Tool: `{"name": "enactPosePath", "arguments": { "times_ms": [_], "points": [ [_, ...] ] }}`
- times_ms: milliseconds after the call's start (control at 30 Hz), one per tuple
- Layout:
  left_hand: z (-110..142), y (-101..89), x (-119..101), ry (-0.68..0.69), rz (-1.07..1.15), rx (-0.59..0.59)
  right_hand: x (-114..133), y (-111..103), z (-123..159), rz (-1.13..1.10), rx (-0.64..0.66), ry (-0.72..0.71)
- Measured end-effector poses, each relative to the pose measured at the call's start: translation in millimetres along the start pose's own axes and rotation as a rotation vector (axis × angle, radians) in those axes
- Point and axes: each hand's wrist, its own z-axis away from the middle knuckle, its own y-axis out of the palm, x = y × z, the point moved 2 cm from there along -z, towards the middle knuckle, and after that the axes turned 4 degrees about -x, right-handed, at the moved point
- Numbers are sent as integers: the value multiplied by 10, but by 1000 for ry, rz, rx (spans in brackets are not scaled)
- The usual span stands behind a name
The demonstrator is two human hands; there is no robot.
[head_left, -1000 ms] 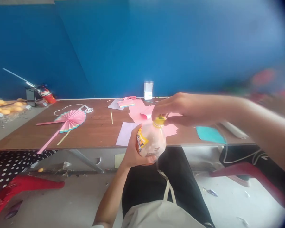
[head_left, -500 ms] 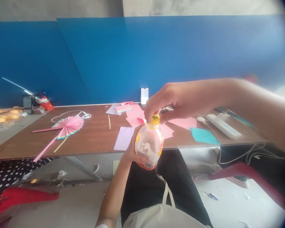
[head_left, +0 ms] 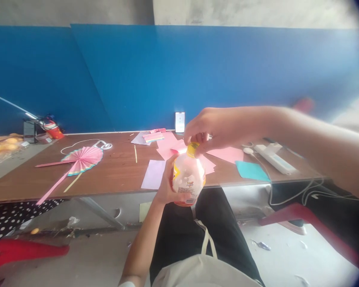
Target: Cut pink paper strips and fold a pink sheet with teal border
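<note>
A rounded plastic bottle [head_left: 189,179] with a printed label is held up over my lap, just in front of the table's edge. My left hand [head_left: 169,189] wraps round its body from the left side. From above, my right hand [head_left: 202,129] pinches the yellow bottle cap [head_left: 193,150] between thumb and fingers. The cap sits at the bottle's neck; whether it is loose I cannot tell. Pink paper sheets [head_left: 167,145] lie behind the bottle, partly hidden by it and by my right hand.
On the brown table [head_left: 116,175] are a pink folded paper fan [head_left: 85,159], a lilac sheet [head_left: 152,174], a teal sheet [head_left: 251,170] and a white power strip [head_left: 275,159] with cables. A phone [head_left: 180,122] stands upright against the blue wall panel [head_left: 131,79]. Red stools flank me.
My view tilted up, then drifted slightly right. The bottle turned in my left hand, so a different side of the label faces me. My right hand stays on the cap.
</note>
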Motion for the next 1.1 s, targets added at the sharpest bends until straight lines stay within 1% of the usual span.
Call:
{"name": "enactPosePath", "arguments": {
  "times_ms": [200,300,367,433,567,633,733,833,900,967,1033,1100],
  "points": [
    [37,41,-84,67,-215,-184,-45,121,-93,116,-41,150],
    [46,47,-122,70,-294,-221,-70,203,-150,164,-76,226],
    [49,39,-143,72,-322,-222,-93,223,-158,160,-95,258],
    [50,28,-161,75,-318,-212,-120,194,-134,113,-83,236],
    [42,12,-190,77,-281,-177,-178,51,-46,-59,0,71],
    [38,6,-193,70,-281,-162,-205,7,-24,-103,43,27],
    [51,-4,-175,66,-299,-172,-225,17,-39,-125,110,18],
    [93,0,-137,54,-300,-185,-232,82,-71,-141,135,7],
    [124,15,-116,32,-312,-197,-235,155,-87,-123,117,-1],
    [142,35,-108,28,-374,-235,-234,264,-100,-47,61,27],
    [143,50,-110,38,-485,-291,-225,400,-112,91,-55,134],
    [133,53,-116,56,-599,-338,-205,532,-114,231,-186,300]
  ]
}}
